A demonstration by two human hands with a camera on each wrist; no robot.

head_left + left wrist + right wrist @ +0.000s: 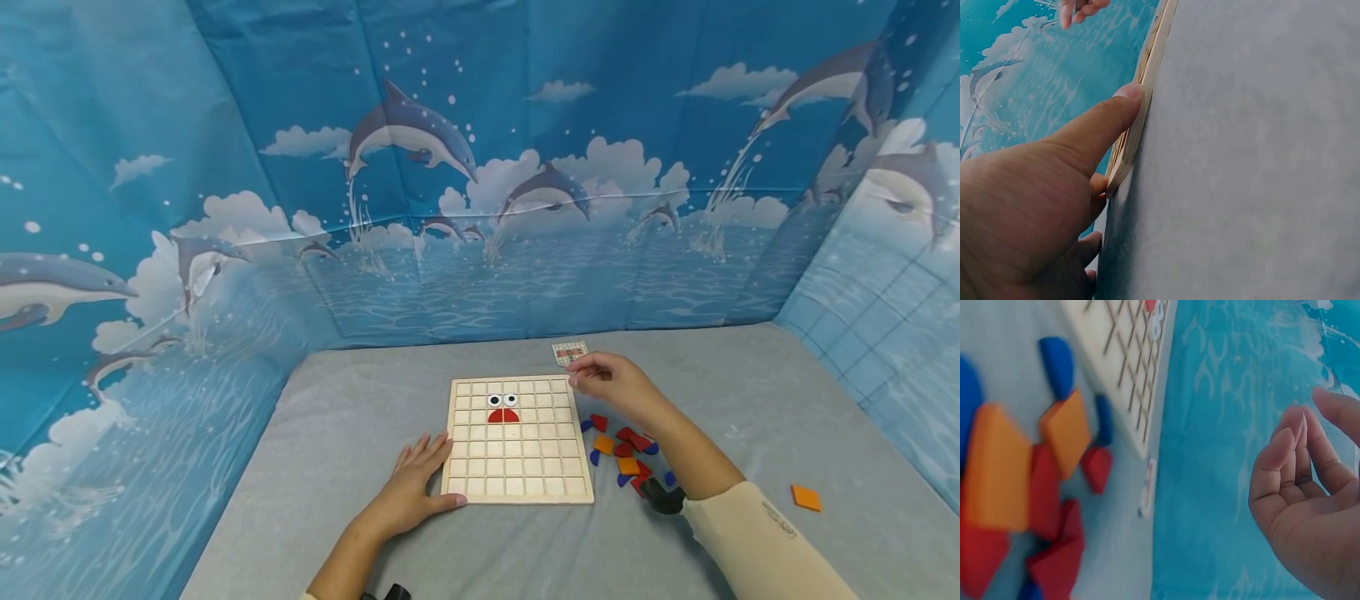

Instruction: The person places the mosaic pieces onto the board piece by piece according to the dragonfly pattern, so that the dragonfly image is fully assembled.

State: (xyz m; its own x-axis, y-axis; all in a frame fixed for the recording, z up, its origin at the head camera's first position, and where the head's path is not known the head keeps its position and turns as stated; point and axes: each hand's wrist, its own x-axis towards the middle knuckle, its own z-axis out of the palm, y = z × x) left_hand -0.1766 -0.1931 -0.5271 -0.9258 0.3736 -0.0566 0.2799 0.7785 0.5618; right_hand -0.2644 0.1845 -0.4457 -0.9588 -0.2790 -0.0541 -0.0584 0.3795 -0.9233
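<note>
A square wooden grid board (525,467) lies on the grey cloth, with two eye tiles (502,400) and two red quarter-round pieces (503,415) in its upper cells. My left hand (412,483) rests at the board's near left corner, its thumb on the near edge and its fingers along the left side. Raised over the far right corner is my right hand (611,383), fingers loosely bent and thumb apart. Nothing shows between those fingers in the right wrist view. Just beyond that hand lies a small printed card (567,352), partly hidden by it.
Right of the board, a loose pile of red pieces (624,450), blue pieces (595,457) and orange squares (628,467) lies under the right forearm. A single orange square (806,498) sits farther right. A dolphin-print curtain (480,275) stands behind the cloth-covered surface.
</note>
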